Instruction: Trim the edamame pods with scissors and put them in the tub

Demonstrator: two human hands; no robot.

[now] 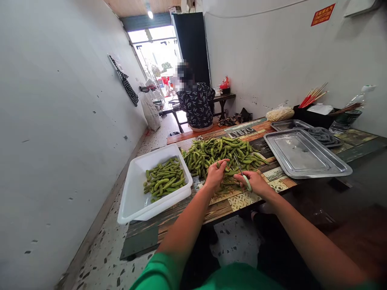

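Note:
A wide heap of green edamame pods [211, 151] lies on the patterned wooden table [214, 209]. At the heap's near edge, my left hand [216, 174] is closed in a pinch on an edamame pod [218, 164]. Just to its right, my right hand [254, 181] grips scissors [247, 183] with pale green handles, the blades pointing up and away over the pods. Whether the blades touch a pod I cannot tell. To the left, a white plastic tub [136, 189] holds more loose pods [166, 179].
Metal trays [302, 155] lie on the right, the rear one holding a grey coiled item [322, 136]. Behind them stand a black box of skewers [314, 117] and a plastic bottle [352, 110]. Beyond the table a person [196, 102] in a leaf-patterned shirt sits on a bench.

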